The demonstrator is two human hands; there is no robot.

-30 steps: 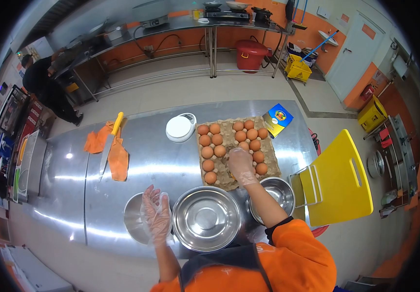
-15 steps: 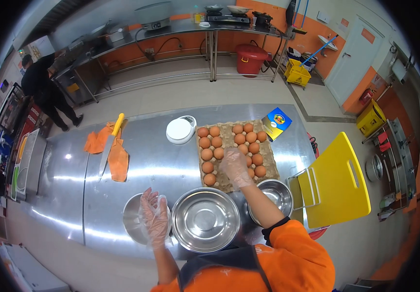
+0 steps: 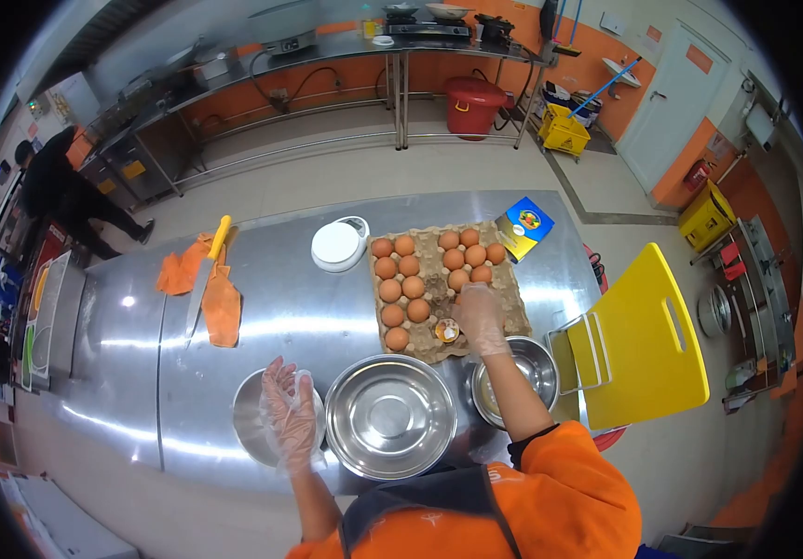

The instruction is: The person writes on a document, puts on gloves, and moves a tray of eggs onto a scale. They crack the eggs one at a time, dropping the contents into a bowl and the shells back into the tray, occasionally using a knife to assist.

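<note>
My right hand (image 3: 482,320), in a clear plastic glove, is over the lower right part of a cardboard egg tray (image 3: 432,291). Its fingers point down among the brown eggs (image 3: 481,275) and are hidden, so whether they grip one does not show. Left of that hand, a broken eggshell (image 3: 446,330) sits in the tray. My left hand (image 3: 292,410), also gloved, is held palm up with fingers apart and nothing in it. Below it is a metal bowl (image 3: 251,421). A wide steel bowl (image 3: 390,417) stands between my hands, and a smaller steel bowl (image 3: 541,368) is under my right forearm.
A white kitchen scale (image 3: 337,246) stands left of the tray, a blue and yellow box (image 3: 524,228) behind it. A yellow cutting board (image 3: 648,345) leans in a wire rack at right. A yellow-handled knife (image 3: 204,279) lies on orange cloths (image 3: 224,312). A person (image 3: 59,191) stands far left.
My right hand has moved right, from the tray's middle onto the right-hand eggs. A broken eggshell now shows where that hand was. My left hand has barely moved.
</note>
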